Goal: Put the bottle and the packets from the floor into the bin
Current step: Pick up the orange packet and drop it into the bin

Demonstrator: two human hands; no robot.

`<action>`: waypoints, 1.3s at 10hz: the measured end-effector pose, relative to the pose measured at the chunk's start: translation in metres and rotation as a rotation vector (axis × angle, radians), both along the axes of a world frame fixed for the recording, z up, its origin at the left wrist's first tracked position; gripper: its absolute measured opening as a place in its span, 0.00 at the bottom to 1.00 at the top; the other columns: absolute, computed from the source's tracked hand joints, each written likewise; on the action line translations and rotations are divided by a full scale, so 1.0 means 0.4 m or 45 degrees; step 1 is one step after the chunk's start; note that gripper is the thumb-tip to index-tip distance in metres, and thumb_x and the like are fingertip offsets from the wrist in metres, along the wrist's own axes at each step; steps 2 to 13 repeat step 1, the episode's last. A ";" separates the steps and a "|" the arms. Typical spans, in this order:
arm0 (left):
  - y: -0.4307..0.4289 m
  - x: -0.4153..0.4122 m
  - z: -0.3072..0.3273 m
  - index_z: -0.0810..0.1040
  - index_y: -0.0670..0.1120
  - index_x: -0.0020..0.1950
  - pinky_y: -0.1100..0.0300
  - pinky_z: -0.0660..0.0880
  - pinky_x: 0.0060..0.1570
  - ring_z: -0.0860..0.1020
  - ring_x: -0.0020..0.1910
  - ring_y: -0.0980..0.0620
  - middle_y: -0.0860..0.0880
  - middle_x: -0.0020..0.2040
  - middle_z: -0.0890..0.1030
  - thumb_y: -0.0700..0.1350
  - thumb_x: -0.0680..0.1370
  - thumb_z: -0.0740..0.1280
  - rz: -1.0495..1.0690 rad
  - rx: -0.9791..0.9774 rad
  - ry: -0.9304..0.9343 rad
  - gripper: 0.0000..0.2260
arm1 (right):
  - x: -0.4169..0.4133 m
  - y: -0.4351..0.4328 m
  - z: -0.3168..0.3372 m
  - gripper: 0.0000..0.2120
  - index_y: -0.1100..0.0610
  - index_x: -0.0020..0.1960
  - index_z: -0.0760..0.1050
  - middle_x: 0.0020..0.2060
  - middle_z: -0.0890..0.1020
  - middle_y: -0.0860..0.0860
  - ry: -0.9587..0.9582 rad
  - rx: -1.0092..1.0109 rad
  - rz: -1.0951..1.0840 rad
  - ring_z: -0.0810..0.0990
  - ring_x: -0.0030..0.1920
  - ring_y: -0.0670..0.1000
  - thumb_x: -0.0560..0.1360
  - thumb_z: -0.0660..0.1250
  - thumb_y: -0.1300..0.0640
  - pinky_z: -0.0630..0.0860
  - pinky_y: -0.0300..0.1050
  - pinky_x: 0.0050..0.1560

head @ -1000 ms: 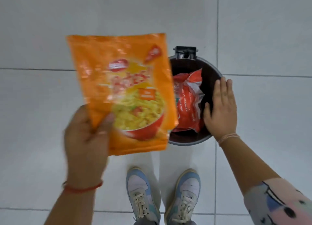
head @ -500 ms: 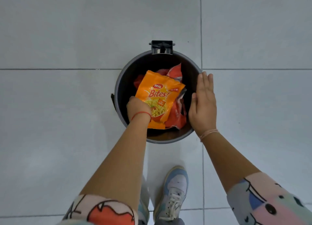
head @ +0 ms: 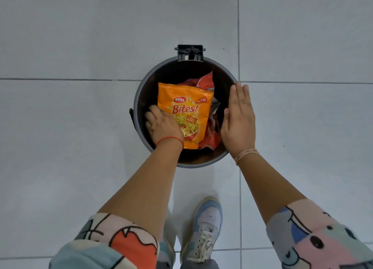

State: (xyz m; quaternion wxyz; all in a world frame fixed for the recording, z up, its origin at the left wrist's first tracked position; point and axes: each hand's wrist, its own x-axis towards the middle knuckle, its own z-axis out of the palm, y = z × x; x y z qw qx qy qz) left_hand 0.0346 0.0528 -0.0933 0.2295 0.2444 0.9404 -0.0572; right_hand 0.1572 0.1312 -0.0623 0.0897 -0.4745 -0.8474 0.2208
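Note:
A round dark bin [head: 139, 99] stands on the floor just ahead of my feet. Inside it an orange "Bites!" packet [head: 186, 107] lies on top of a red packet [head: 205, 81]. My left hand [head: 163, 125] is down inside the bin at the orange packet's lower left corner and still grips it. Flat against the bin's right rim rests my right hand [head: 239, 121], fingers together, holding nothing. No bottle is visible.
Pale grey floor tiles [head: 80, 127] surround the bin on all sides. A black hinge bracket [head: 189, 52] sticks out at the bin's far rim. My shoe [head: 205, 226] stands just below the bin.
My left hand brought the orange packet from up in front of the camera down into the bin, onto the red packet. The right hand stayed on the rim.

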 end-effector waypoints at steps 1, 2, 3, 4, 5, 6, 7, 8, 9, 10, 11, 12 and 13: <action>-0.024 0.012 0.044 0.43 0.34 0.72 0.52 0.54 0.72 0.53 0.73 0.39 0.37 0.74 0.51 0.43 0.78 0.58 -0.066 0.148 -0.062 0.31 | -0.002 -0.006 0.025 0.24 0.65 0.73 0.54 0.74 0.58 0.61 -0.070 -0.051 0.015 0.52 0.75 0.60 0.79 0.55 0.62 0.52 0.52 0.75; -0.024 0.012 0.044 0.43 0.34 0.72 0.52 0.54 0.72 0.53 0.73 0.39 0.37 0.74 0.51 0.43 0.78 0.58 -0.066 0.148 -0.062 0.31 | -0.002 -0.006 0.025 0.24 0.65 0.73 0.54 0.74 0.58 0.61 -0.070 -0.051 0.015 0.52 0.75 0.60 0.79 0.55 0.62 0.52 0.52 0.75; -0.024 0.012 0.044 0.43 0.34 0.72 0.52 0.54 0.72 0.53 0.73 0.39 0.37 0.74 0.51 0.43 0.78 0.58 -0.066 0.148 -0.062 0.31 | -0.002 -0.006 0.025 0.24 0.65 0.73 0.54 0.74 0.58 0.61 -0.070 -0.051 0.015 0.52 0.75 0.60 0.79 0.55 0.62 0.52 0.52 0.75; -0.024 0.012 0.044 0.43 0.34 0.72 0.52 0.54 0.72 0.53 0.73 0.39 0.37 0.74 0.51 0.43 0.78 0.58 -0.066 0.148 -0.062 0.31 | -0.002 -0.006 0.025 0.24 0.65 0.73 0.54 0.74 0.58 0.61 -0.070 -0.051 0.015 0.52 0.75 0.60 0.79 0.55 0.62 0.52 0.52 0.75; -0.024 0.012 0.044 0.43 0.34 0.72 0.52 0.54 0.72 0.53 0.73 0.39 0.37 0.74 0.51 0.43 0.78 0.58 -0.066 0.148 -0.062 0.31 | -0.002 -0.006 0.025 0.24 0.65 0.73 0.54 0.74 0.58 0.61 -0.070 -0.051 0.015 0.52 0.75 0.60 0.79 0.55 0.62 0.52 0.52 0.75; -0.024 0.012 0.044 0.43 0.34 0.72 0.52 0.54 0.72 0.53 0.73 0.39 0.37 0.74 0.51 0.43 0.78 0.58 -0.066 0.148 -0.062 0.31 | -0.002 -0.006 0.025 0.24 0.65 0.73 0.54 0.74 0.58 0.61 -0.070 -0.051 0.015 0.52 0.75 0.60 0.79 0.55 0.62 0.52 0.52 0.75; -0.024 0.012 0.044 0.43 0.34 0.72 0.52 0.54 0.72 0.53 0.73 0.39 0.37 0.74 0.51 0.43 0.78 0.58 -0.066 0.148 -0.062 0.31 | -0.002 -0.006 0.025 0.24 0.65 0.73 0.54 0.74 0.58 0.61 -0.070 -0.051 0.015 0.52 0.75 0.60 0.79 0.55 0.62 0.52 0.52 0.75; -0.024 0.012 0.044 0.43 0.34 0.72 0.52 0.54 0.72 0.53 0.73 0.39 0.37 0.74 0.51 0.43 0.78 0.58 -0.066 0.148 -0.062 0.31 | -0.002 -0.006 0.025 0.24 0.65 0.73 0.54 0.74 0.58 0.61 -0.070 -0.051 0.015 0.52 0.75 0.60 0.79 0.55 0.62 0.52 0.52 0.75; -0.024 0.012 0.044 0.43 0.34 0.72 0.52 0.54 0.72 0.53 0.73 0.39 0.37 0.74 0.51 0.43 0.78 0.58 -0.066 0.148 -0.062 0.31 | -0.002 -0.006 0.025 0.24 0.65 0.73 0.54 0.74 0.58 0.61 -0.070 -0.051 0.015 0.52 0.75 0.60 0.79 0.55 0.62 0.52 0.52 0.75; -0.024 0.012 0.044 0.43 0.34 0.72 0.52 0.54 0.72 0.53 0.73 0.39 0.37 0.74 0.51 0.43 0.78 0.58 -0.066 0.148 -0.062 0.31 | -0.002 -0.006 0.025 0.24 0.65 0.73 0.54 0.74 0.58 0.61 -0.070 -0.051 0.015 0.52 0.75 0.60 0.79 0.55 0.62 0.52 0.52 0.75; -0.024 0.012 0.044 0.43 0.34 0.72 0.52 0.54 0.72 0.53 0.73 0.39 0.37 0.74 0.51 0.43 0.78 0.58 -0.066 0.148 -0.062 0.31 | -0.002 -0.006 0.025 0.24 0.65 0.73 0.54 0.74 0.58 0.61 -0.070 -0.051 0.015 0.52 0.75 0.60 0.79 0.55 0.62 0.52 0.52 0.75; -0.024 0.012 0.044 0.43 0.34 0.72 0.52 0.54 0.72 0.53 0.73 0.39 0.37 0.74 0.51 0.43 0.78 0.58 -0.066 0.148 -0.062 0.31 | -0.002 -0.006 0.025 0.24 0.65 0.73 0.54 0.74 0.58 0.61 -0.070 -0.051 0.015 0.52 0.75 0.60 0.79 0.55 0.62 0.52 0.52 0.75; -0.024 0.012 0.044 0.43 0.34 0.72 0.52 0.54 0.72 0.53 0.73 0.39 0.37 0.74 0.51 0.43 0.78 0.58 -0.066 0.148 -0.062 0.31 | -0.002 -0.006 0.025 0.24 0.65 0.73 0.54 0.74 0.58 0.61 -0.070 -0.051 0.015 0.52 0.75 0.60 0.79 0.55 0.62 0.52 0.52 0.75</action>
